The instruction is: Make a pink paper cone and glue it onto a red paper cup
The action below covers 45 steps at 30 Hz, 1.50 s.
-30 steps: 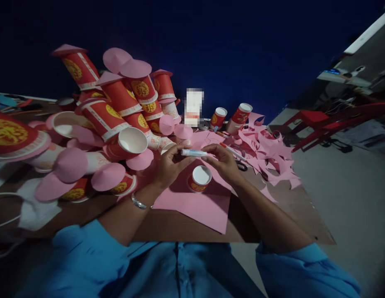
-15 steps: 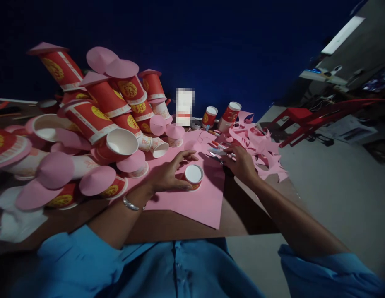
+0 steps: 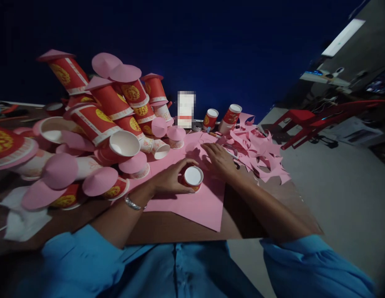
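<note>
Nearby, cup pile (image 3: pixel 96 124) left, pink scraps (image 3: pixel 261 153) right, left hand (image 3: pixel 170 180) on cup (image 3: pixel 193 178)

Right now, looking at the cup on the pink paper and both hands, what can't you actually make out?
Head view:
- Red paper cup: its wall is hidden by the left hand curled around it.
- Right hand: lies palm-down on the pink sheet, hiding anything beneath.
- White object by the wall: blurred.
</note>
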{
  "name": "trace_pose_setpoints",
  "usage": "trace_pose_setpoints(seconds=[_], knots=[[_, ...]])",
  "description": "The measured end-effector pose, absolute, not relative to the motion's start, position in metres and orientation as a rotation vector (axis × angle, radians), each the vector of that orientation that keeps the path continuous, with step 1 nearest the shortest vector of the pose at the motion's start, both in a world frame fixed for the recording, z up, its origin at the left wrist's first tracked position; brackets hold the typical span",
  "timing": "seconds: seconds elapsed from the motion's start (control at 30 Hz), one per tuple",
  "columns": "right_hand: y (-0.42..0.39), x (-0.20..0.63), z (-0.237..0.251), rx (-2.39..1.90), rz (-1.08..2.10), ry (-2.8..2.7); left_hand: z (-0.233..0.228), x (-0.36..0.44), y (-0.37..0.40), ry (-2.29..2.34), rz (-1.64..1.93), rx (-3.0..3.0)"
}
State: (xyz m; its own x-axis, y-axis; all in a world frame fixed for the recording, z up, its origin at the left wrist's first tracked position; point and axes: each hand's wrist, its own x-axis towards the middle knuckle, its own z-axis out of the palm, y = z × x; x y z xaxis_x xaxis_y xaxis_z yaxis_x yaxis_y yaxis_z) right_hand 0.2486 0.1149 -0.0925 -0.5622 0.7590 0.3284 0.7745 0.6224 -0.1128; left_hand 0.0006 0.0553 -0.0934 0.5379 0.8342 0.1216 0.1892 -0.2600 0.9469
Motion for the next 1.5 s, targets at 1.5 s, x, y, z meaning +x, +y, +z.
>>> trace_pose_setpoints(seconds=[1.5], knots=[[0.100, 0.219, -0.026, -0.825, 0.438, -2.112, -0.060, 0.005, 0.067, 0.993, 1.448, 0.951]])
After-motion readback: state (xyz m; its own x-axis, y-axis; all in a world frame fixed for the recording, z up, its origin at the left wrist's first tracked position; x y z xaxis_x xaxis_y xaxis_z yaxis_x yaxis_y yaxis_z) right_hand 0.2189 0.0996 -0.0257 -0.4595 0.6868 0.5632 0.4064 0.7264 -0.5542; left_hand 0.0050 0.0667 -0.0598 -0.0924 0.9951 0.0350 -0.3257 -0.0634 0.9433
